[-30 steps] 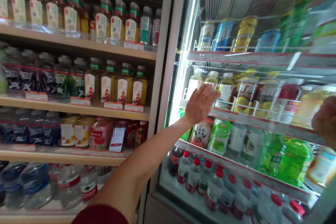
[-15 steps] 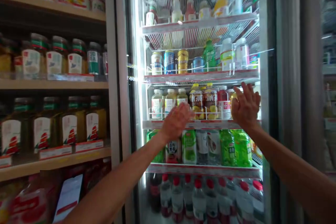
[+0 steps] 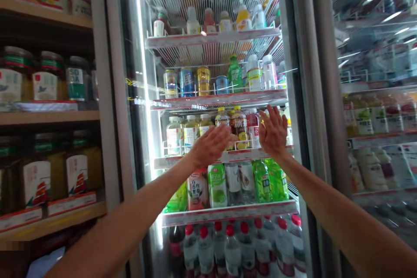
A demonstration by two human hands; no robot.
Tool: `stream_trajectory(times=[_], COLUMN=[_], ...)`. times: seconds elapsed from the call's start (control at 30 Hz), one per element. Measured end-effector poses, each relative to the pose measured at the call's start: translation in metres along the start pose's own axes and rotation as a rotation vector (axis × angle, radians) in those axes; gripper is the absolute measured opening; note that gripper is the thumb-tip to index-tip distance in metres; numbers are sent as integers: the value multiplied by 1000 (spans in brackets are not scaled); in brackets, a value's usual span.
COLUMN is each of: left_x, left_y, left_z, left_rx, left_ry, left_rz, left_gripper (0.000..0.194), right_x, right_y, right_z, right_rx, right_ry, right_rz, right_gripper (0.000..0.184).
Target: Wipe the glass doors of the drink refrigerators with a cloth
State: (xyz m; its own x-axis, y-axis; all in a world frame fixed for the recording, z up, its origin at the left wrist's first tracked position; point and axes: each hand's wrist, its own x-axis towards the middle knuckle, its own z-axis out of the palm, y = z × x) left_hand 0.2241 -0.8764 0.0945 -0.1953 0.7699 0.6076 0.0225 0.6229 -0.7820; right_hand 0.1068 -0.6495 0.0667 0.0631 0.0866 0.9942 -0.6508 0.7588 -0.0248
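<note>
My left hand (image 3: 211, 144) is stretched out at the height of a middle shelf of a lit drinks cooler, fingers extended and holding nothing. It covers part of a row of pale bottles (image 3: 174, 135) and dark yellow-capped tea bottles (image 3: 240, 127). To its right, my right hand (image 3: 274, 132) is raised with fingers apart, also bare. It overlaps the view of a red-labelled bottle (image 3: 253, 127) and the bottles beside it. Reflections lie across the cooler front (image 3: 208, 104); whether either hand touches glass I cannot tell.
Below are green drink bottles (image 3: 262, 181), a green carton-like pack (image 3: 217, 185) and several red-capped water bottles (image 3: 233, 249). Cans (image 3: 203, 81) stand above. Wooden shelves with bottles (image 3: 77, 163) are on the left. Past a metal door frame (image 3: 321, 74), another cooler (image 3: 378, 139) holds drinks.
The view has turned right, so the cooler sits further left and more of the neighbouring cooler shows. My hands are closer together, both still open.
</note>
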Motion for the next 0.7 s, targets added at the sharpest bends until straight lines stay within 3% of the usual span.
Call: stream_trajectory(times=[0.03,0.07,0.1,0.2,0.27,0.4,0.5,0.6,0.7], left_x=[3,6,8,8,9,23,38,35,0], left_y=[2,-3,-13,-50,-56,-9,23,21,-6], left_z=[0,-1,-4,-12,-11,5,18,17,-3], left_rx=[-36,-54,-53,13,43,-36,-92,-165,-212], left_ry=[-52,-68,-46,136,205,93,159,240,124], left_rz=[102,108,17,-468,-619,-481,-544,-606,-464], left_gripper=[40,38,37,43,47,49,59,63,71], right_x=[0,0,0,-1,-2,1,11,18,16], right_y=[0,0,0,3,6,-3,-42,-97,-136], right_z=[0,0,0,3,3,-2,-5,-1,8], right_rx=[-2,-4,-5,0,9,96,335,599,647], right_ry=[0,-2,-4,-9,-13,-1,-11,-130,-192], right_rz=[-2,-3,-4,-6,-6,2,-53,-129,-100], right_gripper=[40,40,40,41,42,44,48,50,49])
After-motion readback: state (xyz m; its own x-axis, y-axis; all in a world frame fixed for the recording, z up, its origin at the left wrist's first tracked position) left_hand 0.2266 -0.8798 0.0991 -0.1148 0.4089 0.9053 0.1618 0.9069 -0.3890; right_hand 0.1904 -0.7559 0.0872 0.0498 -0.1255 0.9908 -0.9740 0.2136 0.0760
